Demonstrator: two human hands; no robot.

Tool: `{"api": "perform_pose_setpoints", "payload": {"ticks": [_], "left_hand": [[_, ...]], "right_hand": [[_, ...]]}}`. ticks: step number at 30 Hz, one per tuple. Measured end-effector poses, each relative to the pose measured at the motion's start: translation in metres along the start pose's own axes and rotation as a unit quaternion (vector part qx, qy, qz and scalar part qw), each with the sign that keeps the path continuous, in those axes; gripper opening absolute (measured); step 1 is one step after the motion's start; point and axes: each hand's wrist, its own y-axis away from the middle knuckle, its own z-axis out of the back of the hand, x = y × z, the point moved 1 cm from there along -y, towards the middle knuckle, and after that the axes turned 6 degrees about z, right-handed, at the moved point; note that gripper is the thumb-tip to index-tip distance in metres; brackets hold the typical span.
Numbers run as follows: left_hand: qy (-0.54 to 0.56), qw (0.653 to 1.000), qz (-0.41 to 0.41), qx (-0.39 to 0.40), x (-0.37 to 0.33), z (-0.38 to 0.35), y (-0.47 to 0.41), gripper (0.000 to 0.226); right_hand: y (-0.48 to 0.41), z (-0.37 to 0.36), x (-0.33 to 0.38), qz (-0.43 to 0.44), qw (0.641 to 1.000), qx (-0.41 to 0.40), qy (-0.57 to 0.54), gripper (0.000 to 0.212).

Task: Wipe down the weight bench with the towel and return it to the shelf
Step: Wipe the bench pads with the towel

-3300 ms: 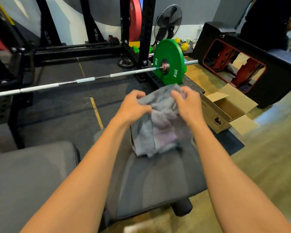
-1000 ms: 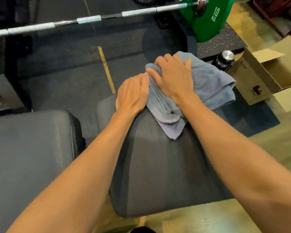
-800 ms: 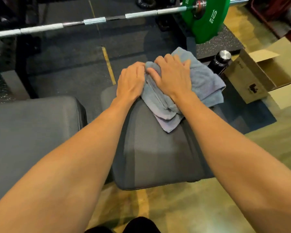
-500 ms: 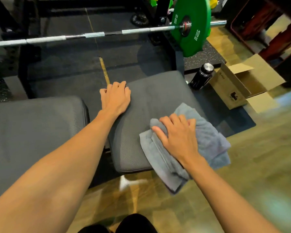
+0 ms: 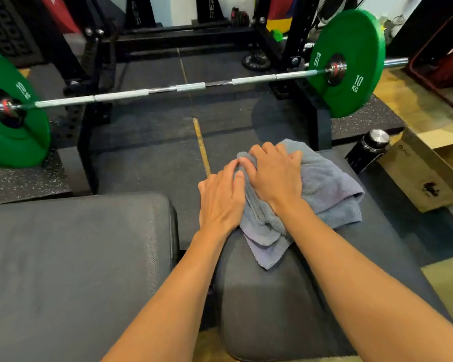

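Observation:
A crumpled grey towel [image 5: 327, 189] lies on the far part of the dark seat pad [image 5: 280, 304] of the weight bench. My right hand [image 5: 275, 173] presses flat on the towel's left half, fingers spread forward. My left hand [image 5: 220, 199] rests flat on the pad's left edge, its fingertips touching the towel's rim beside the right thumb. The bench's larger back pad [image 5: 73, 270] spreads out at the left, split from the seat pad by a narrow gap.
A barbell [image 5: 188, 87] with green 10 kg plates [image 5: 348, 64] crosses in front, held in a black rack. A black bottle [image 5: 366, 150] and an open cardboard box [image 5: 426, 171] stand on the floor at the right. Black rubber mat lies beyond the bench.
My right hand has slid the towel from the near right corner of the seat pad back to its far end. My left hand now touches the towel's edge again.

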Motion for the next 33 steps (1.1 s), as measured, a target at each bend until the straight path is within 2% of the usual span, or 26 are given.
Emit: {"api": "perform_pose_setpoints", "payload": {"ticks": [4,10,14,16,20,24,28,33], "left_hand": [[0.035,0.998,0.029,0.031,-0.001,0.009,0.005,0.052],[0.049,0.991,0.096,0.078,0.007,0.032,0.026,0.048],[0.068,0.990,0.100,0.076,0.000,0.038,0.022,0.043],[0.059,0.991,0.097,0.068,0.000,0.037,0.022,0.041],[0.089,0.988,0.104,0.073,0.009,0.034,0.016,0.029],[0.107,0.986,0.106,0.073,0.017,0.037,0.002,0.038],[0.096,0.985,0.105,0.101,0.026,0.042,-0.007,0.044],[0.064,0.985,0.093,0.128,0.027,0.046,0.026,0.055]], "right_hand": [[0.012,0.013,0.009,0.002,1.000,0.014,-0.003,0.035],[0.127,0.067,0.036,-0.015,0.999,0.052,0.005,0.035],[0.166,0.075,0.051,-0.026,0.999,0.015,0.014,0.033],[0.154,0.069,0.053,-0.033,0.998,-0.026,0.035,0.034],[0.098,0.047,0.065,-0.008,0.998,-0.018,0.057,0.032],[0.031,0.017,0.075,0.012,0.999,0.021,0.047,0.004],[0.006,0.005,0.076,0.023,0.997,0.067,0.039,0.008],[0.047,0.030,0.083,-0.015,0.997,0.078,0.021,0.020]]}}
